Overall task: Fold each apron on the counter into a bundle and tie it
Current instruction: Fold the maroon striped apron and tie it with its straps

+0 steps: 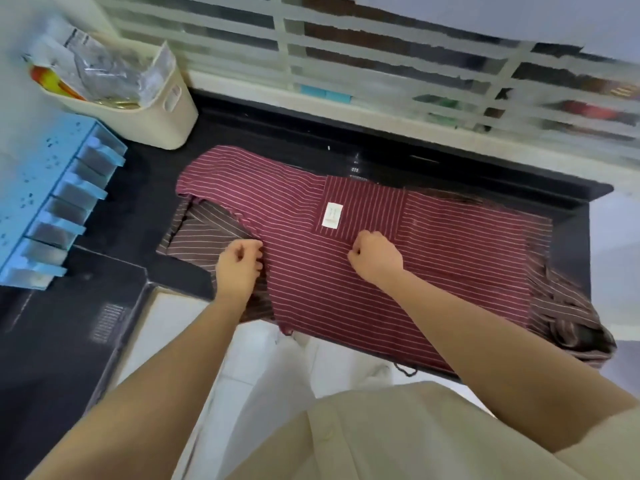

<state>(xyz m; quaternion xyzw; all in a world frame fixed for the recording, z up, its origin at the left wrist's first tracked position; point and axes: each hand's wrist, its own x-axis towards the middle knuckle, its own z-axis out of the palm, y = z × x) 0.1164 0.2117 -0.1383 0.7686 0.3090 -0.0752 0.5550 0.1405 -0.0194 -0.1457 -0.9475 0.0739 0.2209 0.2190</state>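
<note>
The red apron [311,271] lies flat on the table [381,157], over a brown apron [204,233] that shows at both ends. My left hand [239,268] pinches its left edge with curled fingers. My right hand [375,258] pinches the cloth near the middle.

Risk: either pinch catches the brown layer, so both aprons fold together. The near hem overhangs the table and may slide off.

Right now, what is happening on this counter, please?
A person is working on a dark red striped apron spread flat on the black counter. The left hand pinches its left edge and the right hand pinches the cloth near the pocket. It is not yet bundled or tied. A brown striped apron lies underneath it.
</note>
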